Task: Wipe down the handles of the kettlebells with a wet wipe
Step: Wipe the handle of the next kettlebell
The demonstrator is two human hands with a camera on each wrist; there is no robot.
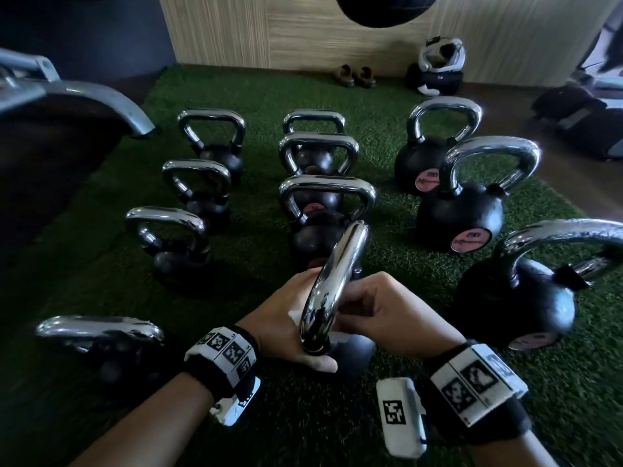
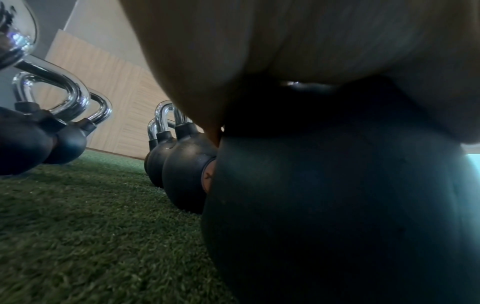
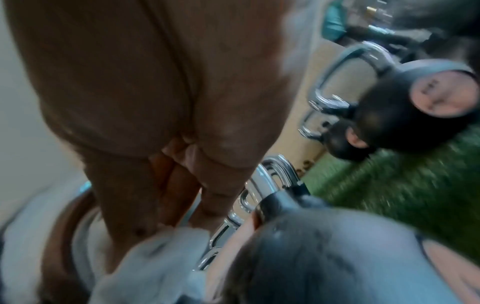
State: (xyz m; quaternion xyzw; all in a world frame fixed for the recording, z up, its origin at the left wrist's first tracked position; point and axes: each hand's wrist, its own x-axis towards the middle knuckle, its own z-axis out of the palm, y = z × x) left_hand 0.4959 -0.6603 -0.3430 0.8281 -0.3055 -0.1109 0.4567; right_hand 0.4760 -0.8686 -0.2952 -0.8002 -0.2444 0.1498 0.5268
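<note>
- At your far left in the head view, a grey metal frame (image 1: 77, 92) of some gym machine reaches over the edge of the green turf (image 1: 256, 261).
- Next along, the left row of kettlebells (image 1: 199, 197) stands upright on the turf, one behind another, with a fourth kettlebell (image 1: 101, 335) nearest you, low on the left.
- Your left hand (image 1: 286, 325) rests against the near end of the chrome handle (image 1: 337, 274) of the kettlebell you are working on, thumb lying along the black ball (image 1: 350, 352) just below it. Your fingers are hidden behind the handle, so you cannot tell how far they curl.
- That handle runs away from you, its far end near the middle row (image 1: 323, 183) of kettlebells.
- The wet wipe (image 3: 166, 253) is bunched white against the near leg of the handle, between your two hands; only a sliver shows from the head view.
- Your right hand (image 1: 387, 311) has its fingers (image 3: 215, 197) curled inward onto the wipe, pinching it against the chrome.
- To the right stand three large kettlebells (image 1: 462, 210) with pink round labels, well apart from your hands.
- At the back wall, a pair of shoes (image 1: 354, 75) and a white helmet (image 1: 441, 55) on a dark bag.
</note>
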